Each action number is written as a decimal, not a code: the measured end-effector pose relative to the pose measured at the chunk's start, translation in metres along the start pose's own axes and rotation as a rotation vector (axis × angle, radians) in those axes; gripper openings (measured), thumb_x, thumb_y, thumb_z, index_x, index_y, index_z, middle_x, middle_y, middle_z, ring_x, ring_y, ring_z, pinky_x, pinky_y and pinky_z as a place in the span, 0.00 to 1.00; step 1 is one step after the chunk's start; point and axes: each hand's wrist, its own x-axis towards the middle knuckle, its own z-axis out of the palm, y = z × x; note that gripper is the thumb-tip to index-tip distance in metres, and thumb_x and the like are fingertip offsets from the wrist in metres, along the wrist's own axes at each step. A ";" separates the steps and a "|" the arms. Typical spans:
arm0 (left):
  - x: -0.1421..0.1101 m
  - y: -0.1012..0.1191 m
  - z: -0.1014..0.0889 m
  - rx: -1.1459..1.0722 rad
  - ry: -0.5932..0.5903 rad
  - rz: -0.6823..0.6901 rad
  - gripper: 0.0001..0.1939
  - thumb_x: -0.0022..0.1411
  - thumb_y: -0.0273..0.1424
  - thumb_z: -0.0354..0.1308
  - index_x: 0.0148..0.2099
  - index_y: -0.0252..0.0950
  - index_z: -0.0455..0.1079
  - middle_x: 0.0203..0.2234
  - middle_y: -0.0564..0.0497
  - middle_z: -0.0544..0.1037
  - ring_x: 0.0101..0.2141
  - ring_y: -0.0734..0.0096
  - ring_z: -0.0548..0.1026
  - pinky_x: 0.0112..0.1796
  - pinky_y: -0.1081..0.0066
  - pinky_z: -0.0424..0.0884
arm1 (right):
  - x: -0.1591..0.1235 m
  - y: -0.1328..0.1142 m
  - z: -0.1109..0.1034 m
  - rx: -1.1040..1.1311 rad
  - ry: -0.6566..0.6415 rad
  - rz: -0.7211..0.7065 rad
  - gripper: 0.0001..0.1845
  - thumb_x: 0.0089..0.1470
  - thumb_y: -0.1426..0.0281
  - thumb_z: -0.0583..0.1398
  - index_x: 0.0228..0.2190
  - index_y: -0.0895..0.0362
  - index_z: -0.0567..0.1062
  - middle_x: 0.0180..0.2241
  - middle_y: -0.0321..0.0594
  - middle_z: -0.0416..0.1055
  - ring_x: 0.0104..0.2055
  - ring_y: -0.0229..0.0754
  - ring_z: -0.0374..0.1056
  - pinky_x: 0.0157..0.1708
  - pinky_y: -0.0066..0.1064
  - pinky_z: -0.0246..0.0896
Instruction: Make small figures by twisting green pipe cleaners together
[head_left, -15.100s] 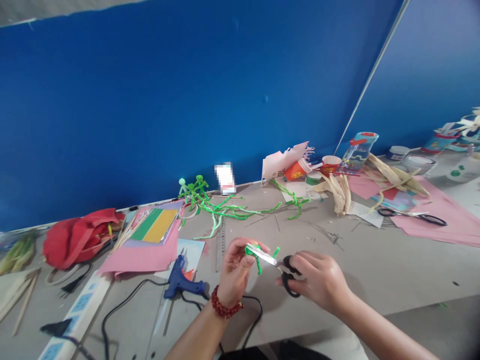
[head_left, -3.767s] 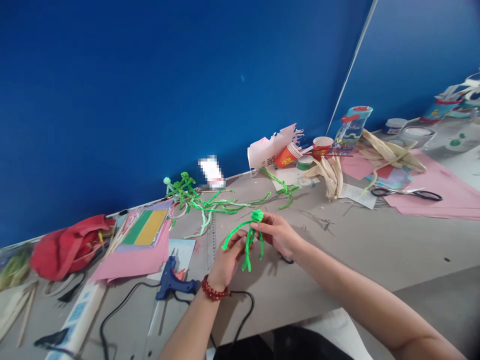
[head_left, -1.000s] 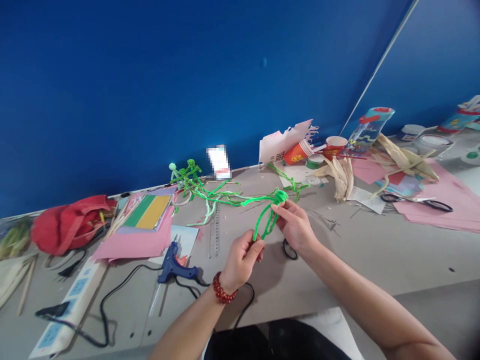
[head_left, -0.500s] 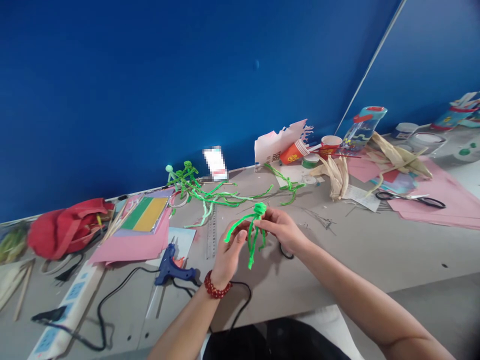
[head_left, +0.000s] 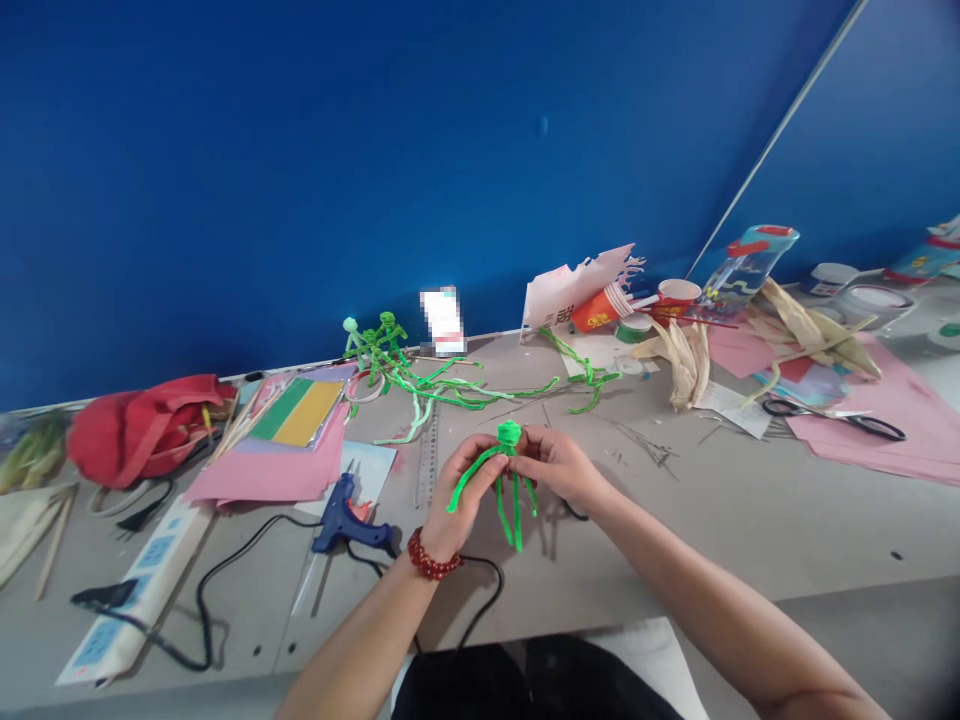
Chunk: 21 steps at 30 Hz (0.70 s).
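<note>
A bright green pipe-cleaner figure (head_left: 504, 470) with a coiled round head and several dangling legs stands between my hands above the grey table (head_left: 750, 520). My left hand (head_left: 469, 495), with a red bead bracelet on the wrist, pinches the figure's body from the left. From the right, my right hand (head_left: 559, 468) pinches it just under the head. Both hands are closed on the figure.
A blue glue gun (head_left: 349, 520) with black cord lies left of my hands beside a ruler (head_left: 429, 450). Loose green pipe cleaners (head_left: 450, 385) and finished figures lie behind. Pink paper (head_left: 270, 475), a red bag (head_left: 142, 435), a power strip (head_left: 142, 600), cups, husks (head_left: 686, 360) and scissors (head_left: 832, 420) surround.
The figure and both hands have dropped slightly toward the table and shifted a little right. A second ago the figure was stretched out longer between my hands.
</note>
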 end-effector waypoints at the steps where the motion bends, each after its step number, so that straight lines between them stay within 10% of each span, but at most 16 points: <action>1: 0.000 -0.001 0.001 -0.001 0.014 0.004 0.08 0.60 0.35 0.63 0.40 0.37 0.72 0.32 0.53 0.75 0.30 0.73 0.71 0.33 0.72 0.67 | 0.000 0.001 0.000 -0.016 -0.006 -0.006 0.18 0.48 0.57 0.68 0.26 0.57 0.70 0.22 0.31 0.67 0.23 0.34 0.63 0.22 0.25 0.57; 21: 0.006 -0.004 0.002 -0.226 0.079 -0.040 0.09 0.57 0.34 0.65 0.35 0.36 0.68 0.23 0.57 0.72 0.23 0.77 0.68 0.28 0.74 0.65 | -0.007 -0.006 0.003 -0.431 0.068 -0.177 0.07 0.59 0.66 0.59 0.33 0.55 0.76 0.28 0.37 0.73 0.28 0.39 0.65 0.27 0.28 0.56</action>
